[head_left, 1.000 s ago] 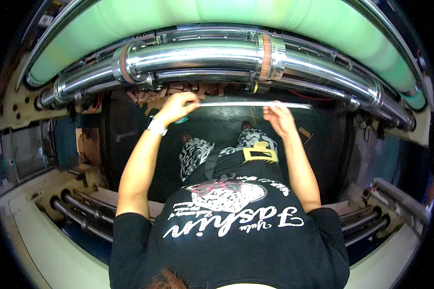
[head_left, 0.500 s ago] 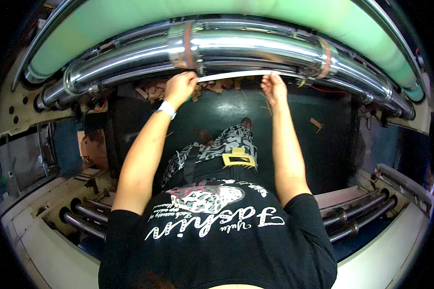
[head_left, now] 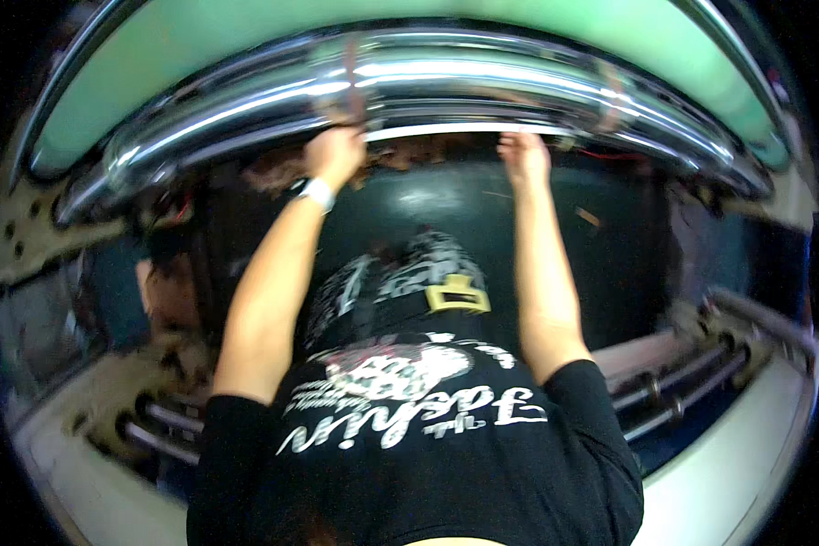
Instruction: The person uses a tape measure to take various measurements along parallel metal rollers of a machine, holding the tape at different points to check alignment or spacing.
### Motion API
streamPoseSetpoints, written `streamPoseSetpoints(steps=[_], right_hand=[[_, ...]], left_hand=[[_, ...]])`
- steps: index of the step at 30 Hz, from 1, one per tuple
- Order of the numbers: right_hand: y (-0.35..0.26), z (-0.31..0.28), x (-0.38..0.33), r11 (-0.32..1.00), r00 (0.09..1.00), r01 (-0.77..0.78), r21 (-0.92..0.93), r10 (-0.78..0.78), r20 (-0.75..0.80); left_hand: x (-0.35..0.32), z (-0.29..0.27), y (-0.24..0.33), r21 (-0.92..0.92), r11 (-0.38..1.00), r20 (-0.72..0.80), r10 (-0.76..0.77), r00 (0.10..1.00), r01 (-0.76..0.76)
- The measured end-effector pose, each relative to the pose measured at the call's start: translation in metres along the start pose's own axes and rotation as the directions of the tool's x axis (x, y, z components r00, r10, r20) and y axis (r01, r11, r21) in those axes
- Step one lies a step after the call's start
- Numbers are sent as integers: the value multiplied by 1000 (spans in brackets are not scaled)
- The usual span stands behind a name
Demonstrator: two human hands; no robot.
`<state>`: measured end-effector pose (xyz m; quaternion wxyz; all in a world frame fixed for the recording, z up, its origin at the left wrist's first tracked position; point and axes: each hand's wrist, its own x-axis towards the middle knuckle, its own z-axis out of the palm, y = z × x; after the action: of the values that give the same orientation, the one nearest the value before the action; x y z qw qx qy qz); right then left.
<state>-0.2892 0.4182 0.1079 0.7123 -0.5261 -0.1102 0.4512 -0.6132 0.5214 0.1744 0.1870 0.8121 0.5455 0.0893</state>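
A narrow white strip (head_left: 437, 128) is stretched level between my two hands, along the front of a shiny chrome roller (head_left: 482, 71). My left hand (head_left: 335, 156), with a white band at the wrist, is closed on the strip's left end, just below a ring (head_left: 348, 77) around the roller. My right hand (head_left: 525, 162) pinches the strip farther right, its fingers bent. Motion blurs both hands and the strip, so the exact finger contact is hard to make out.
A big green cylinder (head_left: 246, 50) curves behind the chrome roller, and a second ring (head_left: 612, 96) sits toward its right. Cardboard scraps (head_left: 409, 153) lie below on the dark floor. Machine frames with metal rods (head_left: 669, 405) stand at both sides of me.
Both hands and the strip have shifted slightly upward in the picture, closer against the roller. The whole view has moved a little and become blurred. The grip looks the same.
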Motion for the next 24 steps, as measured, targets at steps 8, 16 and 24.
streamPoseSetpoints(steps=[8, 16, 24], right_hand=[[-16, -30, -25, 997, 985, -12, 74, 24, -169], [-140, -202, 40, 981, 881, 191, 22, -162, -444], [-241, -322, 141, 980, 857, 197, -2, -173, -486]], left_hand=[[-20, -2, 34, -232, 947, 69, 245, 967, -223], [-16, 38, 182, -365, 878, 112, 373, 921, -310], [23, 86, 281, -250, 922, 40, 314, 949, -294]])
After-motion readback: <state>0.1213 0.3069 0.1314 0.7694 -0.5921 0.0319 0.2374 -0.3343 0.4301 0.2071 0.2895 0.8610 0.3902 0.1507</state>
